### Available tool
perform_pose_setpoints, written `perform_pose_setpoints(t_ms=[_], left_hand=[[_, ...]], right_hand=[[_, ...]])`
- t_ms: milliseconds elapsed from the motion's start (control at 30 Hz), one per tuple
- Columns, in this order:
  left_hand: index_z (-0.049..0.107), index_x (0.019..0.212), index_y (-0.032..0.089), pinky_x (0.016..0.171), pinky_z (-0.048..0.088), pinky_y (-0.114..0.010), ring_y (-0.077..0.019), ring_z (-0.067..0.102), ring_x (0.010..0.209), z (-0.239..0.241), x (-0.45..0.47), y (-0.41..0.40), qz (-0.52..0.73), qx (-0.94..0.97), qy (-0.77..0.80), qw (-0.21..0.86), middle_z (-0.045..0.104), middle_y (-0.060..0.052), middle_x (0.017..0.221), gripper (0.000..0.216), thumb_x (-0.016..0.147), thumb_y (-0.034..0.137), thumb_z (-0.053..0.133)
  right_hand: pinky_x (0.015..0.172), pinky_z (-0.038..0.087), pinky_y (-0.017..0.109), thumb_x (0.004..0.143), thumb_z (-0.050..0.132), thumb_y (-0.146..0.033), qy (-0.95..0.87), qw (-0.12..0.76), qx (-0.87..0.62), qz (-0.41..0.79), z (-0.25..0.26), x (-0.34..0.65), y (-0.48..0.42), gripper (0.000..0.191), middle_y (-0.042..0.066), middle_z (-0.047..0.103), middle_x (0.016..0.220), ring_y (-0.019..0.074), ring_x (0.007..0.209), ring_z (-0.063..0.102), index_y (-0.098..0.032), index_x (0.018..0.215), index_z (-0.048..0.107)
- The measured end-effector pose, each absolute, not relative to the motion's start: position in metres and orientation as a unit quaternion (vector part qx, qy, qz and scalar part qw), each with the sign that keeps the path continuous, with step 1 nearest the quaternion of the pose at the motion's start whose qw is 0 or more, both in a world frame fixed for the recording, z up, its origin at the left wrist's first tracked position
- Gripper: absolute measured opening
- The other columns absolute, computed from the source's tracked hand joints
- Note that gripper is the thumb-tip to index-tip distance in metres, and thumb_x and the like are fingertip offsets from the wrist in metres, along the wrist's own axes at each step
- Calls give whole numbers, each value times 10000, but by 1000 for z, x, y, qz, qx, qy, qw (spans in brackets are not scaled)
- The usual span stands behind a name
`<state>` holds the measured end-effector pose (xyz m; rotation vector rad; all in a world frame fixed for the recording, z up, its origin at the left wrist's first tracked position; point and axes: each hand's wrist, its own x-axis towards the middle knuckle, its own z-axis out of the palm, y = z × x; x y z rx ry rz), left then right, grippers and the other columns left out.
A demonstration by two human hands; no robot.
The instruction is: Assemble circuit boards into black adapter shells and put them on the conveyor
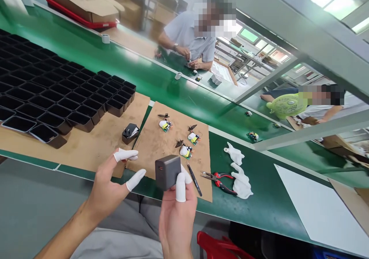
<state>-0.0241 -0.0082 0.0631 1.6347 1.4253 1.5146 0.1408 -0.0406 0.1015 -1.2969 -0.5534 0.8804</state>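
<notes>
My right hand grips a black charger housing with a small port on its face, raised above the bench's front edge. White finger cots cover some fingertips on both hands. To its left, my left hand hangs in the air with thumb and fingers apart, holding nothing. Beyond them, several small circuit boards with white and yellow parts lie on a cardboard sheet. Black tweezers rest close to my right hand. Farther left sits a black charger case with plug pins.
Rows of open black housings fill the left side. Red-handled pliers and crumpled white pieces lie to the right, before a white board. Across the green conveyor, a person works; a green fan stands farther right.
</notes>
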Motion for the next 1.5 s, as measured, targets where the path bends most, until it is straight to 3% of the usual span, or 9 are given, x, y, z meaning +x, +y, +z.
perform_pose_setpoints(t_ms=[133, 233, 400, 533, 667, 867, 1033, 1233, 1500], left_hand=[[753, 1223, 245, 1034, 606, -422, -232, 735, 1016, 49, -36, 2, 564, 544, 554, 282, 795, -47, 1106, 250, 1007, 358, 807], [745, 1225, 229, 1050, 624, -421, -241, 778, 1046, 47, -40, 6, 625, 450, 538, 343, 812, -64, 1142, 273, 1035, 422, 781], [709, 1362, 263, 1191, 629, -595, -331, 826, 1210, 86, -43, -6, 699, 308, 403, 503, 813, -93, 1319, 486, 1131, 639, 504], [726, 1478, 299, 1189, 652, -658, -435, 716, 1457, 120, -53, -23, 674, 297, 345, 582, 747, -127, 1545, 661, 1113, 749, 407], [693, 1543, 343, 1127, 681, -706, -459, 725, 1438, 130, -60, -31, 647, 353, 378, 560, 733, -117, 1571, 771, 1097, 813, 275], [666, 1516, 449, 1103, 696, -665, -424, 755, 1395, 118, -55, -30, 638, 377, 422, 522, 810, -65, 1417, 548, 1030, 700, 648], [681, 1492, 459, 1066, 710, -706, -439, 839, 1236, 122, -54, -45, 669, 375, 367, 527, 773, -61, 1530, 541, 1078, 768, 520], [672, 1478, 457, 963, 788, -560, -353, 903, 1012, 144, -42, -60, 659, 378, 423, 494, 842, -35, 1405, 439, 1059, 419, 797], [668, 1456, 389, 862, 811, -549, -333, 910, 900, 144, -32, -71, 647, 411, 495, 410, 877, -40, 1274, 543, 970, 345, 905]], right_hand=[[1067, 692, 433, 1032, 808, -165, -590, 583, -558, 39, 78, 139, -40, 378, 120, 828, 1367, 272, 1230, 819, -291, 1388, 822], [1046, 696, 444, 1076, 696, -82, -704, 457, -542, -37, 56, 137, -32, 496, 172, 797, 1370, 288, 1235, 813, -260, 1538, 724], [837, 707, 404, 1116, 649, -137, -732, 370, -572, -23, 39, 138, -25, 400, 146, 787, 1112, 277, 1010, 813, -220, 1496, 740], [884, 701, 359, 1083, 687, -104, -702, 433, -565, 17, 61, 137, -23, 378, 117, 805, 1161, 242, 1038, 821, -243, 1426, 769], [921, 697, 370, 1028, 778, -113, -667, 499, -553, 3, 79, 132, -21, 437, 113, 822, 1222, 250, 1074, 817, -263, 1438, 758], [769, 671, 352, 1114, 640, -156, -737, 396, -547, -17, 51, 130, -17, 358, 111, 764, 1071, 243, 912, 770, -230, 1448, 748], [702, 619, 316, 1122, 608, -170, -738, 387, -552, -28, 41, 132, -18, 335, 72, 687, 984, 215, 819, 694, -229, 1420, 750], [703, 591, 317, 1131, 548, -155, -727, 399, -558, -9, 44, 130, -18, 332, 71, 660, 969, 220, 832, 670, -213, 1375, 766], [718, 599, 315, 1089, 550, -111, -726, 400, -559, 37, 42, 132, -20, 429, 63, 643, 978, 215, 860, 669, -235, 1446, 754]])
